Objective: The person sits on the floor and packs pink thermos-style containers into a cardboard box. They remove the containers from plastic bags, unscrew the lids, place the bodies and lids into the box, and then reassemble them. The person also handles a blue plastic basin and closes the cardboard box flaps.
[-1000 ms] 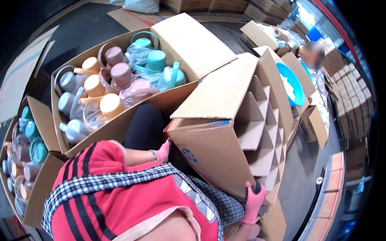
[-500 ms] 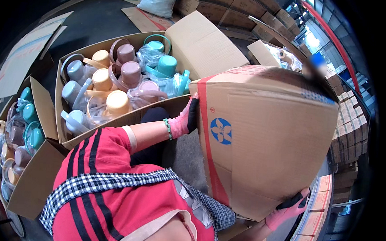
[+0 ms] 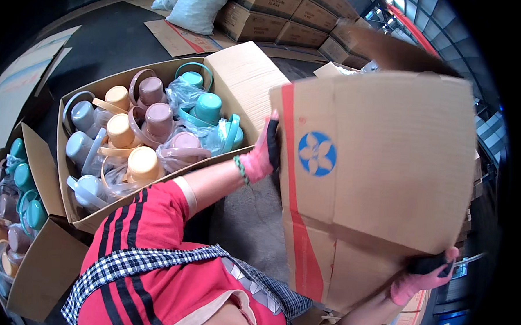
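A large brown cardboard carton (image 3: 388,168), with a red stripe and a blue round flower mark, is held up tilted at my right. My left hand (image 3: 261,151), in a pink and black glove, grips its left edge. At its lower right edge is my right hand (image 3: 427,277), gloved alike, with the fingers curled round the board. One flap (image 3: 393,49) sticks out at the carton's top, blurred. To the left of my left hand stands an open carton (image 3: 250,66) of pastel flasks (image 3: 159,120) with loop handles, some in clear plastic bags.
Another open carton (image 3: 49,263) of similar flasks stands at the far left. Flat cardboard sheets (image 3: 28,82) lie beyond it. At the back are a stuffed white sack (image 3: 200,9) and stacked closed cartons (image 3: 258,20). Orange-white boxes (image 3: 408,317) sit at lower right.
The carton has swung to show its marked side more squarely, its right part rising and shifting right. Both hands keep their hold and have moved slightly right.
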### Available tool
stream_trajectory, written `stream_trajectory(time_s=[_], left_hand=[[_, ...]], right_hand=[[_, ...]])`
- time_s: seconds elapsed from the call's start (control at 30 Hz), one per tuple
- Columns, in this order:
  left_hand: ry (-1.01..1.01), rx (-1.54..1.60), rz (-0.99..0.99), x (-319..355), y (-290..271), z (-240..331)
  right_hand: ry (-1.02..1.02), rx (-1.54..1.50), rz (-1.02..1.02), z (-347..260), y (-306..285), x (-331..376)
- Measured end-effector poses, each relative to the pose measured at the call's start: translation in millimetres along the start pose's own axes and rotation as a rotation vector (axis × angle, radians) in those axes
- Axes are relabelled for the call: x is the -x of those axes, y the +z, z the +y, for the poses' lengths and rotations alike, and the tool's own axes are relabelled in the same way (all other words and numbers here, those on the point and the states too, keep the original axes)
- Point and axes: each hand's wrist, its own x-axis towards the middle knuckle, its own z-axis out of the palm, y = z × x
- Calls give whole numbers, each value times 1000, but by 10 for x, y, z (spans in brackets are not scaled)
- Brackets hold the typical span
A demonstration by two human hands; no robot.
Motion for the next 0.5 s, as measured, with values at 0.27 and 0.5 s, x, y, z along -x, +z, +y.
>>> stream_trajectory(time_s=[0.27, 0.5], left_hand=[[397, -294, -193, -375, 893, 1356], [1145, -911, -66, 32, 1416, 2925]], right_hand=[[8, -19, -16, 34, 603, -509], [-699, -246, 51, 472, 2138, -956]])
